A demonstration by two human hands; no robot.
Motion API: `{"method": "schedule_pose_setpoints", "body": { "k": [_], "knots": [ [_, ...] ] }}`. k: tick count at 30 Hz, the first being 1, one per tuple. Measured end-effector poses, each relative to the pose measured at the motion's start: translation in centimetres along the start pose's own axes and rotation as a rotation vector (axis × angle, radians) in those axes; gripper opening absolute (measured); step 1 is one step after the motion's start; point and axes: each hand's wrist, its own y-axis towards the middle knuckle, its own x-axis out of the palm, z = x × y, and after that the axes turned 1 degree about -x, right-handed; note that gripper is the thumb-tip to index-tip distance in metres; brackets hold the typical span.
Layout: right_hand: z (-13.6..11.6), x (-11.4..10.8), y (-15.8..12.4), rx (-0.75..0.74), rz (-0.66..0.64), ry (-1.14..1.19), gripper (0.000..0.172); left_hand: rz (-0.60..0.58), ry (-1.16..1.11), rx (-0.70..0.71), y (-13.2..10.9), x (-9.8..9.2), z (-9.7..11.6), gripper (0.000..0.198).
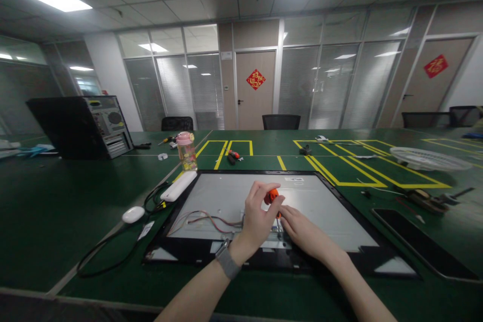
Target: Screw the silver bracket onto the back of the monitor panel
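An orange-handled screwdriver [272, 196] stands roughly upright over the lower middle of a flat display panel [317, 206]. My left hand [258, 214], with a grey watch on the wrist, is closed around its handle from the left. My right hand [302, 229] comes in from the right, fingertips pinched at the lower part of the screwdriver. The tip meets the panel near a metal strip and a small board, partly hidden by my hands. Thin red and dark wires [215, 219] lie across the panel left of my left hand.
Left of the panel are a white power strip [179, 186], a white mouse-like object [133, 215], a black cable and a pink-lidded bottle [187, 153]. A computer case [79, 126] stands far left. On the right lie a black slab [422, 244] and a racket [428, 158]. Pliers-like tool [233, 156] lies behind.
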Motion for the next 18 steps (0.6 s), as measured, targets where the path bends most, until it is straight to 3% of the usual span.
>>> {"method": "schedule_pose_setpoints", "body": {
  "k": [6, 11, 18],
  "knots": [
    [0.42, 0.33, 0.02, 0.021, -0.003, -0.027, 0.036, -0.046, -0.094, -0.08, -0.06, -0.12, 0.13, 0.027],
    [0.53, 0.38, 0.1, -0.012, -0.003, -0.018, 0.037, 0.003, -0.003, -0.018, 0.09, -0.06, 0.18, 0.02],
    [0.07, 0.02, 0.01, 0.037, -0.029, -0.035, 0.038, -0.002, -0.083, -0.104, -0.08, -0.03, 0.21, 0.026]
  ]
}}
